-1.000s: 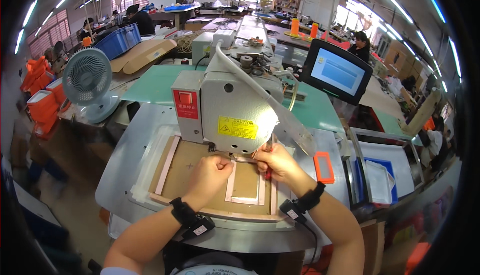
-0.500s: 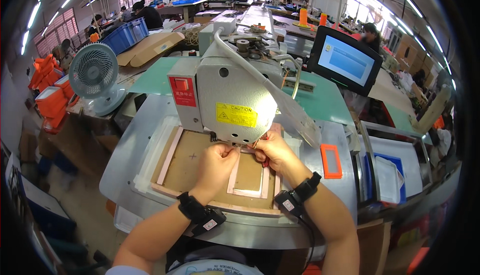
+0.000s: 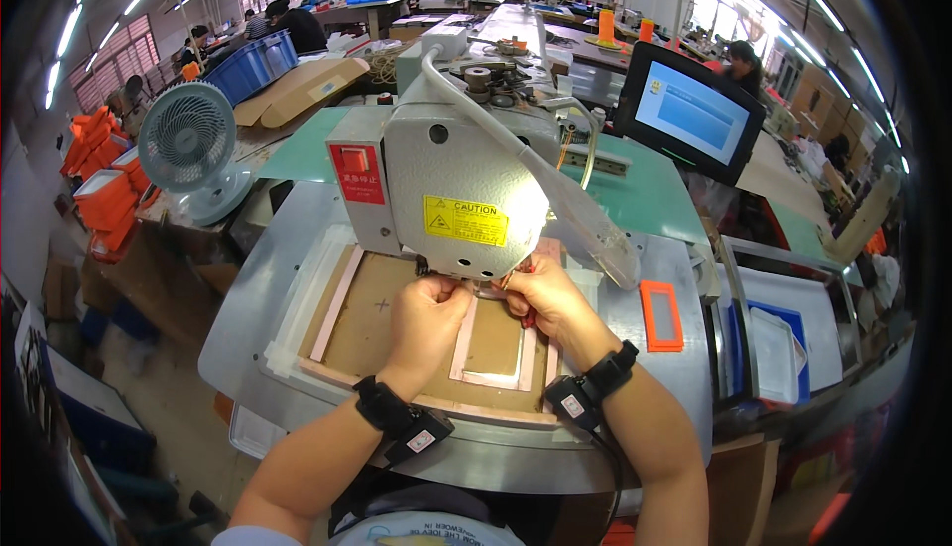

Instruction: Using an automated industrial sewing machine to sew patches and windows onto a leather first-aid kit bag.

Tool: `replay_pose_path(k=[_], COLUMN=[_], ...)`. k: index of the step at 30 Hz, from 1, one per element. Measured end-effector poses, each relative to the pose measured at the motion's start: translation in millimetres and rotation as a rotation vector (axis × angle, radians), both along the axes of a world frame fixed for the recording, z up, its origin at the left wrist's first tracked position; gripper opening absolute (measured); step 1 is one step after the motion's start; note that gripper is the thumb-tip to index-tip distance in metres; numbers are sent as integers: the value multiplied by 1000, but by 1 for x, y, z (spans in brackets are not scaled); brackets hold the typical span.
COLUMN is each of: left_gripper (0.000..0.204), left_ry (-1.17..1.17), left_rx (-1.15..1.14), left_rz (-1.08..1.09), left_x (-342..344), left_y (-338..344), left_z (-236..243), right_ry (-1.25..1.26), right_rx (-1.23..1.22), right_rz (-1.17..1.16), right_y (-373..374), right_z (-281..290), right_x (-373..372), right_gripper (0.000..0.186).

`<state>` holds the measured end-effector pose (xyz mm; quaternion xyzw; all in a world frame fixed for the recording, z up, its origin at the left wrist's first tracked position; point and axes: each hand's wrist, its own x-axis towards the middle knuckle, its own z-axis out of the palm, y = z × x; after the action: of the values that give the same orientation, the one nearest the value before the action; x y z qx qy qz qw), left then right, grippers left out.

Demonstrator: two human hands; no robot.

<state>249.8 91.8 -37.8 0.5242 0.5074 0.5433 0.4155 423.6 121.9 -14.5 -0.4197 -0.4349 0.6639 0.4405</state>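
Both hands work close together under the grey head of a sewing machine (image 3: pixel 466 174), lit by a bright lamp. My left hand (image 3: pixel 428 323) is pinched closed beside the needle area; what its fingertips hold is too small to tell. Just to the right, my right hand (image 3: pixel 547 296) is closed too, fingers bent up at the machine's underside. A small red thing (image 3: pixel 529 319) shows under its fingers, mostly hidden, its kind unclear. Below them lies a brown template board (image 3: pixel 372 308) edged with pale pink strips, with a smaller strip-edged rectangle (image 3: pixel 493 348) near its right side.
An orange frame (image 3: pixel 662 316) lies on the metal table (image 3: pixel 645 387) to the right. A monitor (image 3: pixel 689 115) stands at the back right. On the left are a fan (image 3: pixel 188 139) and stacked orange trays (image 3: pixel 104 194). Blue and white trays (image 3: pixel 778 353) sit at the far right.
The view has shifted slightly. Both hands stay closed at the same spot under the machine head, with barely any finger movement.
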Motion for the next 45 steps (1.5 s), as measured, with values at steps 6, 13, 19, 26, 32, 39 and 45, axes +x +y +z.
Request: replay_pose_path(k=[6,13,19,26,32,39,45], left_gripper=[19,20,20,29,27,16,18], left_ry=[-30,-131,36,795,579,611,525], left_rx=[-100,-154,5,626,494,282,72], left_rz=[2,-57,-129,-155,-314,-280,-193], left_x=[6,7,-3,-20,2,1,-10], left_y=[-6,-4,0,-44,-28,-25,-8], left_z=[19,19,-2,46,35,34,10], right_ry=[42,16,-54,-404,-391,-348,-295], right_rx=[-3,47,31,-10,-19,-11,-15], right_rz=[-17,42,-2,244,386,340,171], right_y=[0,-1,2,0,-8,-5,0], right_z=[-3,-2,-7,11,19,14,5], right_x=[1,-2,-3,18,27,27,13], right_gripper=[5,8,4,3,7,8,4])
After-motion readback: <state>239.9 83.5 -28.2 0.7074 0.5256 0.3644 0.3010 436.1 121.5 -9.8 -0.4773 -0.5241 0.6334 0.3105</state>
